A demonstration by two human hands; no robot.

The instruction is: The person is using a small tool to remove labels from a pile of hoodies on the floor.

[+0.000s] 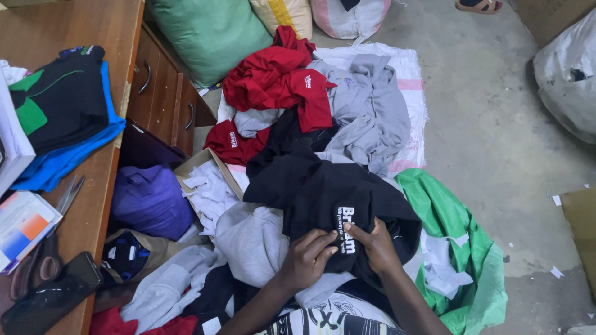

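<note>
A black garment (323, 189) with white printed lettering lies on top of a heap of clothes on the floor. My left hand (308, 255) and my right hand (374, 243) both pinch its near edge, one on each side of the lettering. Under it lie grey sweatshirts (366, 102) and red garments (276, 77) farther away, and another grey garment (251, 239) just left of my hands.
A wooden desk (93, 205) at the left carries folded black and blue clothes (62, 111), scissors (69, 193), a phone (53, 291) and papers. A green sack (459, 248) lies right of the heap. Stuffed sacks (214, 31) stand at the back. A person's sandalled foot (478, 6) shows at the top.
</note>
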